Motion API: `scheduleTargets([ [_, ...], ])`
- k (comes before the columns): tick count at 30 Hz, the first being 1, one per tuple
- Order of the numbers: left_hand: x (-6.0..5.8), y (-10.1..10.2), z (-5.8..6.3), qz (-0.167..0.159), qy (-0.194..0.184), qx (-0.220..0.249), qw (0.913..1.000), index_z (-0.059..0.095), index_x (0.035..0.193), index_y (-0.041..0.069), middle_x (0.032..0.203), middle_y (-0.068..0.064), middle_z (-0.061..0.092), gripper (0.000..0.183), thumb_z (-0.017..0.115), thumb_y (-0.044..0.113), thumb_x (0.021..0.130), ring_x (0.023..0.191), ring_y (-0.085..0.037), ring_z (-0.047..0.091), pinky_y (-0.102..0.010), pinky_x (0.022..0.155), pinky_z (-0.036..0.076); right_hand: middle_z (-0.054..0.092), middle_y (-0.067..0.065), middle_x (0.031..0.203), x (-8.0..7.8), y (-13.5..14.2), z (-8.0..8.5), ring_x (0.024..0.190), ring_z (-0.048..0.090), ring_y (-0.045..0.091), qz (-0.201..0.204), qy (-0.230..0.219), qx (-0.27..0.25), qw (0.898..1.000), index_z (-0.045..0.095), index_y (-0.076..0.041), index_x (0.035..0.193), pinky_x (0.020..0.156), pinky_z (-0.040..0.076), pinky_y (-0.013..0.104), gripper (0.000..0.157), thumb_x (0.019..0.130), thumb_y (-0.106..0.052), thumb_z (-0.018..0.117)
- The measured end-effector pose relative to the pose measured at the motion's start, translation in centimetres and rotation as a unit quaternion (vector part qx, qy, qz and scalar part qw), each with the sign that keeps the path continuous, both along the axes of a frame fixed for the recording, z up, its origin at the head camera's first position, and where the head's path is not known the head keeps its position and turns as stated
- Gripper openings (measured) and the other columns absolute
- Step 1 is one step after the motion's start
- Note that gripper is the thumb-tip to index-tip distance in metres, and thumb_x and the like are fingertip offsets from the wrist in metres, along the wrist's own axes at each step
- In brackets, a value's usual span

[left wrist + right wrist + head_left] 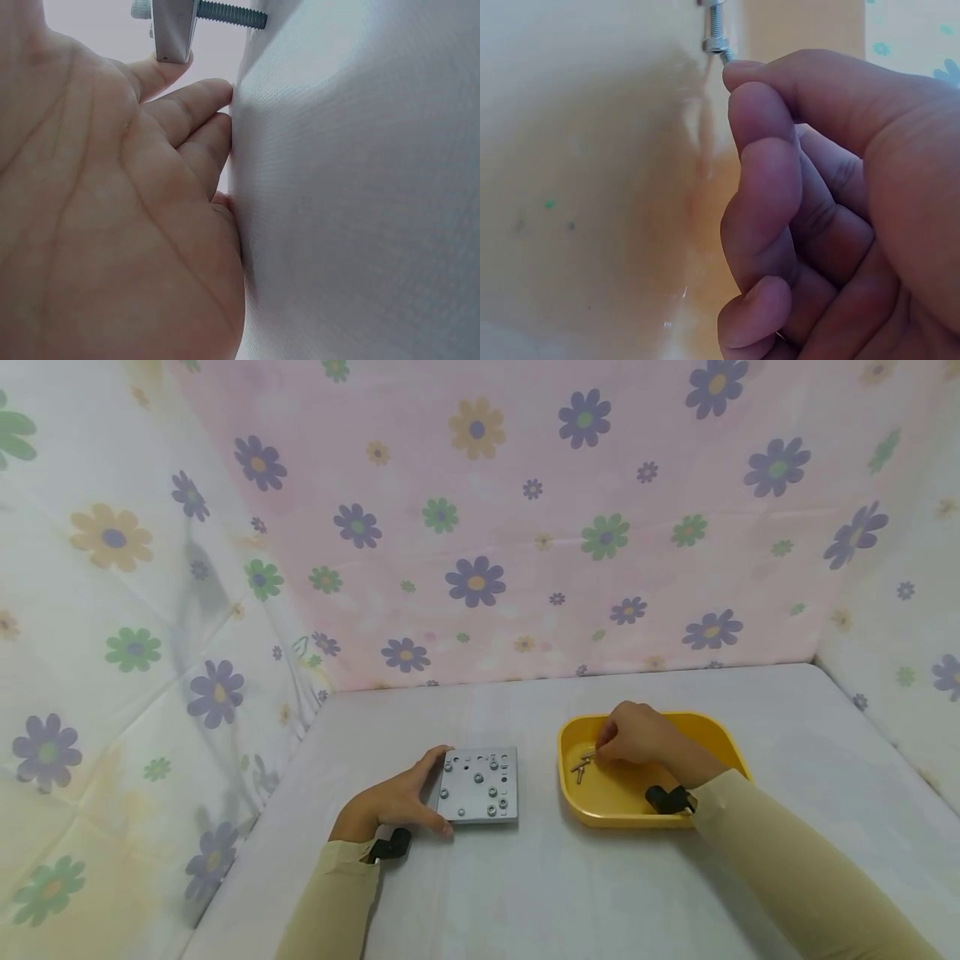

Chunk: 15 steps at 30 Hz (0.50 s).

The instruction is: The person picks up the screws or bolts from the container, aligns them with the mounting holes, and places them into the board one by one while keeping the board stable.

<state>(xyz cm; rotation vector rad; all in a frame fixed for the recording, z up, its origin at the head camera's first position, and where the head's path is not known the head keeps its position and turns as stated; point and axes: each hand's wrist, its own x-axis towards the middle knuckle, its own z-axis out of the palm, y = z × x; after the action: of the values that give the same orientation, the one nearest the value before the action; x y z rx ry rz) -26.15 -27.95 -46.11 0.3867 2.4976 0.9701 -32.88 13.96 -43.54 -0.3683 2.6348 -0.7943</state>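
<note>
My left hand [401,797] grips the left side of a silver metal plate [465,789], thumb at the front corner and fingers at the back. Several socket-head screws stand in the plate's holes, and other holes are bare. In the left wrist view, a threaded screw shaft [232,14] juts from the plate's underside toward the table. Inside the yellow tray [615,821], my right hand [639,733] pinches a small screw [728,56] between thumb and forefinger, mostly hidden by the fingertips. Loose screws [580,768] lie beside these fingertips on the tray's floor.
The tray stands to the right of the plate, with a strip of white table [536,877] between them. A pink flowered cloth [525,610] closes off the back, and pale flowered cloth hangs on both sides.
</note>
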Motion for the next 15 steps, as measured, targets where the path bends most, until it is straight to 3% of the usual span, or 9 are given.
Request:
scheduleTargets([
  [15, 0.0, 0.0, -0.1, 0.002, 0.005, -0.005, 1.0, 0.016, 0.163, 0.032, 0.173, 0.001, 0.014, 0.135, 0.099, 0.042, 0.058, 0.16, -0.025, 0.011, -0.057, 0.128, 0.013, 0.073, -0.001, 0.083, 0.7, -0.3, 1.8, 0.076, 0.062, 0.018, 0.013, 0.035, -0.041, 0.998, 0.081, -0.016, 0.098, 0.069, 0.053, 0.029, 0.014, 0.09, -0.027, 0.08],
])
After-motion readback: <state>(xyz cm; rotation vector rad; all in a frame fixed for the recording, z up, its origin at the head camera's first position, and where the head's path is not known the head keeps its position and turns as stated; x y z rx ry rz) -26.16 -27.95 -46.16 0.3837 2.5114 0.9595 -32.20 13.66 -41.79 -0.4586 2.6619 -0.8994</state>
